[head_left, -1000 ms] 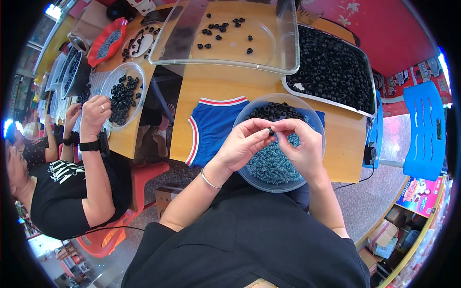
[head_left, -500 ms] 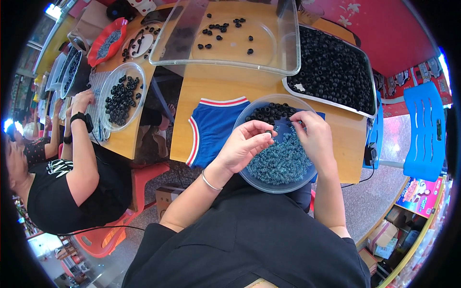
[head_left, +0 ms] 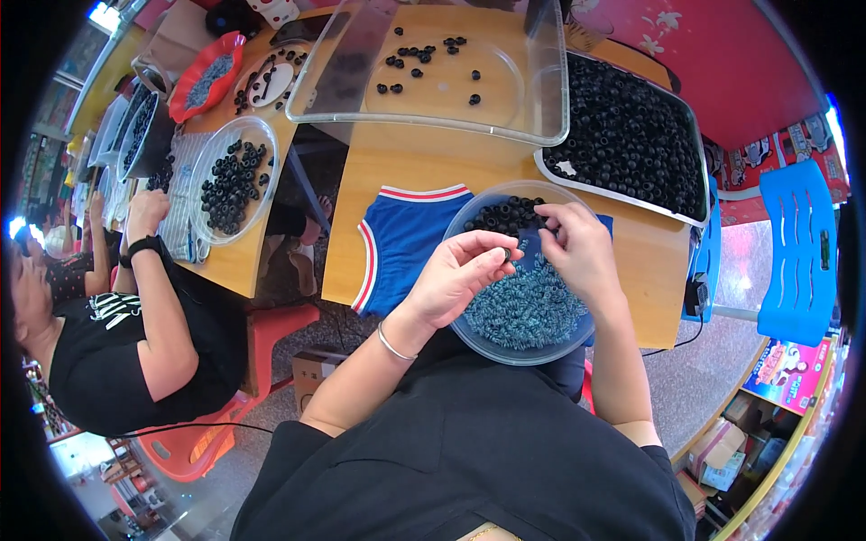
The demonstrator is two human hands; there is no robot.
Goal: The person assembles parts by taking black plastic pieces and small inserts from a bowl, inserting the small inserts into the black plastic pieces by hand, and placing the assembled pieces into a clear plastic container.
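My left hand [head_left: 465, 277] pinches a small black ring-like piece [head_left: 505, 256] between thumb and forefinger over a round clear tub [head_left: 515, 357]. My right hand [head_left: 582, 252] curls over the far right side of the same tub. Its fingertips are drawn together beside a heap of black round pieces [head_left: 502, 215]; whatever they hold is hidden. Small translucent blue-grey spring-like pieces [head_left: 528, 311] fill the near part of the tub. Blue cloth with striped red and white edging [head_left: 404, 239] lies flat on the table, left of the tub.
A large clear bin [head_left: 424, 126] holding a few black pieces stands at the far side. Right of it is a white-rimmed tray [head_left: 622, 191] heaped with black pieces. A co-worker [head_left: 135, 334] sits at the left near another clear tub [head_left: 262, 212]. A blue chair [head_left: 796, 252] stands at right.
My right hand has shifted slightly left, its fingertips closer to the black heap. My left hand keeps its pinch almost in place. The co-worker's hand has moved a little.
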